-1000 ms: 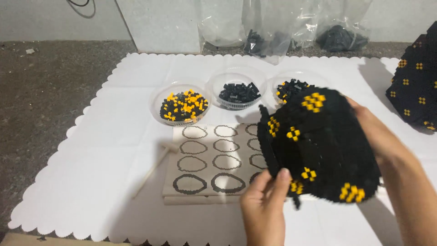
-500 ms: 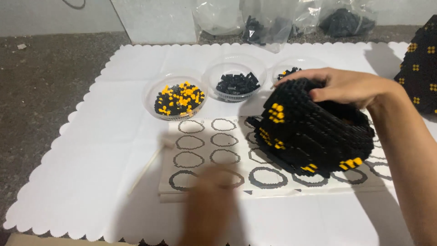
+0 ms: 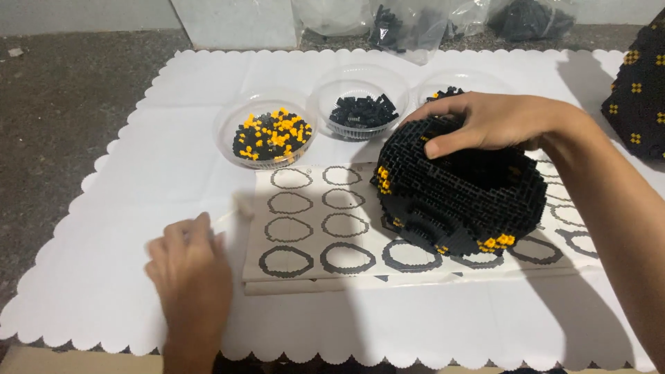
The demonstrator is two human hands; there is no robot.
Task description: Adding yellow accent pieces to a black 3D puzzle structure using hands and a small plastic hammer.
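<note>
My right hand (image 3: 495, 119) grips the upper rim of a hollow black bowl-shaped brick model (image 3: 463, 190) with small yellow clusters; the model rests on a printed instruction sheet (image 3: 315, 228) showing rows of ring outlines. My left hand (image 3: 188, 262) lies on the white paper mat at the lower left, just left of the sheet, with fingers curled near a thin white stick (image 3: 239, 206). Whether it holds the stick is unclear.
Three clear round dishes stand behind the sheet: one with black and yellow bricks (image 3: 271, 134), one with black bricks (image 3: 361, 111), one partly hidden by my hand (image 3: 450, 88). Another black model (image 3: 641, 90) sits far right. Plastic bags (image 3: 415, 21) line the back. The scalloped white mat (image 3: 138, 159) covers the table.
The right hand has set the black model down on the sheet with its opening upward. The left hand has left the model and moved down-left onto the mat.
</note>
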